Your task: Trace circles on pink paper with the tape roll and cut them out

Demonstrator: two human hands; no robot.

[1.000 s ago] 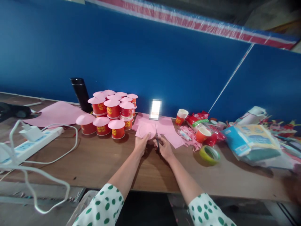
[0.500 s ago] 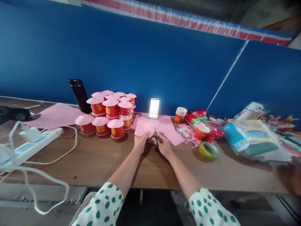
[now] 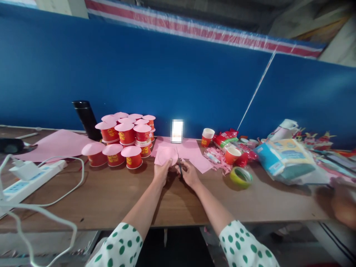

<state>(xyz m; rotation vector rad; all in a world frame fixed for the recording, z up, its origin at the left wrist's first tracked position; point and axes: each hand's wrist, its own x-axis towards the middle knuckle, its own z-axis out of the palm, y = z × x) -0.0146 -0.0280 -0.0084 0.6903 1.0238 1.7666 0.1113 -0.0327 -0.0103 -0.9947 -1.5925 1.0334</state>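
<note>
Between the fingers of my left hand (image 3: pixel 161 172) is a piece of pink paper (image 3: pixel 164 154) with a round outline on it. My right hand (image 3: pixel 189 173) is closed on a pair of scissors (image 3: pixel 180 167), whose blades point away from me at the right edge of that paper. Behind both hands, pink sheets (image 3: pixel 190 148) lie flat on the table. To the left, red paper cups (image 3: pixel 134 161) topped with pink paper cones (image 3: pixel 131 151) stand in a group, some of them stacked.
On the right are a short stack of cups (image 3: pixel 208 137), pink paper scraps (image 3: pixel 219 157), a yellow-green tape roll (image 3: pixel 240 177) and a blue package (image 3: pixel 289 161). A power strip (image 3: pixel 33 181) and a black bottle (image 3: pixel 86 120) stand left. Another person's hand (image 3: pixel 343 202) shows at the far right.
The camera view has shifted a little, so the table things appear slightly further left. My hands keep their hold on the paper and scissors. The other person's hand shows more at right.
</note>
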